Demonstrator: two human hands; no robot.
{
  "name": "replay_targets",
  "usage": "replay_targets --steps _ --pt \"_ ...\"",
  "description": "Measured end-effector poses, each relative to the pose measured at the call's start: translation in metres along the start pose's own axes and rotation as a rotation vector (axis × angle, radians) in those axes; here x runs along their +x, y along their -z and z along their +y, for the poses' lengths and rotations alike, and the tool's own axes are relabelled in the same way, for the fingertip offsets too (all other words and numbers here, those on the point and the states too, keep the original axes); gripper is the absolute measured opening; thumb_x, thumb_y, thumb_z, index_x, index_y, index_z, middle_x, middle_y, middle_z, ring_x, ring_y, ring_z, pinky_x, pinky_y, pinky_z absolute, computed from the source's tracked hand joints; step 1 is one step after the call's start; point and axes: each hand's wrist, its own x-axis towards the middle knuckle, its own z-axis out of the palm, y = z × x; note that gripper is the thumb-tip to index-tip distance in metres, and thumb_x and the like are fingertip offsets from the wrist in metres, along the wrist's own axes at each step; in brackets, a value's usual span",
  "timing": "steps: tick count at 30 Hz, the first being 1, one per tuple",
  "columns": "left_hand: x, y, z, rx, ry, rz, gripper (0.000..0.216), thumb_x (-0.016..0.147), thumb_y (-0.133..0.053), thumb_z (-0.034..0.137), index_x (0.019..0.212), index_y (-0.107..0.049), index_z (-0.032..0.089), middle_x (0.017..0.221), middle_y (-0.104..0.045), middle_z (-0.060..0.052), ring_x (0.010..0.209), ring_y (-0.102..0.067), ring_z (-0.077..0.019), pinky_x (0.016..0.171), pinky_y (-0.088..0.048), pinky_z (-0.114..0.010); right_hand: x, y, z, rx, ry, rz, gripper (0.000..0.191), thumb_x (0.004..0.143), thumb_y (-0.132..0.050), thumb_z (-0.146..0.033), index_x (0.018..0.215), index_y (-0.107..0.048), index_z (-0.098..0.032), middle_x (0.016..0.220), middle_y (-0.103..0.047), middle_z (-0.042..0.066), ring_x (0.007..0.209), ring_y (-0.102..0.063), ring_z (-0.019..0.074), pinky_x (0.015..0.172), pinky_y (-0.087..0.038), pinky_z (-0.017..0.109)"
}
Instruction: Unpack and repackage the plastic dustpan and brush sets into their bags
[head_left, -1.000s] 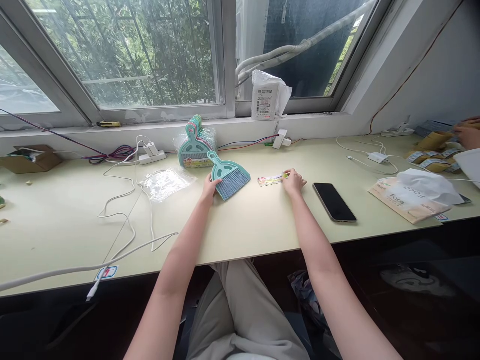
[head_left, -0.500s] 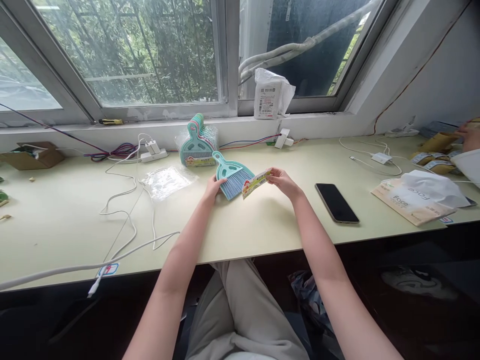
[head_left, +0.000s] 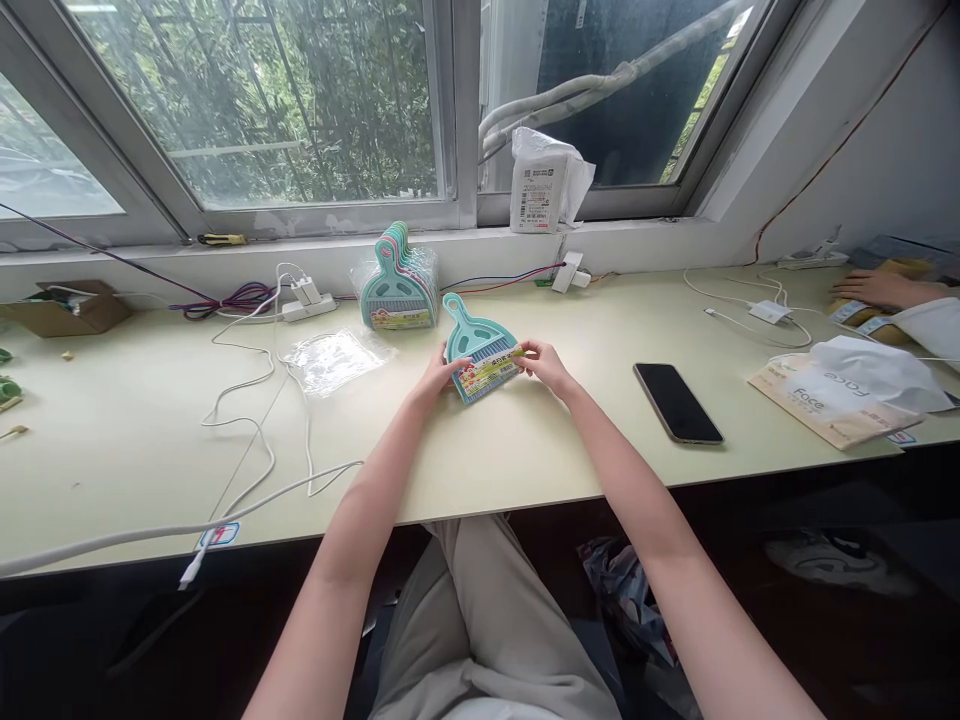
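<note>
A small teal brush-and-dustpan set (head_left: pixel 475 336) lies on the pale desk (head_left: pixel 120 440) in front of me. A colourful paper label (head_left: pixel 489 370) lies across its bristles. My left hand (head_left: pixel 436 374) holds the set's left edge and touches the label's left end. My right hand (head_left: pixel 546 366) pinches the label's right end. Behind stands a stack of the same teal sets (head_left: pixel 399 282) in clear wrap.
An empty clear bag (head_left: pixel 330 358) lies left of the set, with white cables (head_left: pixel 255 440) and a power strip (head_left: pixel 305 305). A black phone (head_left: pixel 678 401) and a tissue pack (head_left: pixel 847 390) lie to the right. Another person's hand (head_left: pixel 874 288) rests at far right.
My right hand lifted the label off the desk, carried it left and laid it over the brush bristles. My left hand stayed on the set.
</note>
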Motion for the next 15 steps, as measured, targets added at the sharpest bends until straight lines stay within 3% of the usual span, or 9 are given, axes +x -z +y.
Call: replay_targets --steps 15 --pt "0.002 0.001 -0.002 0.035 -0.043 -0.037 0.074 0.06 -0.079 0.024 0.126 -0.046 0.025 0.113 -0.062 -0.009 0.1 -0.062 -0.026 0.079 -0.053 -0.037 0.004 -0.006 0.014 -0.15 0.015 0.104 0.022 0.066 -0.065 -0.035 0.081 -0.059 -0.02 0.081 -0.062 0.0 0.052 -0.052 0.0092 0.053 -0.046 0.026"
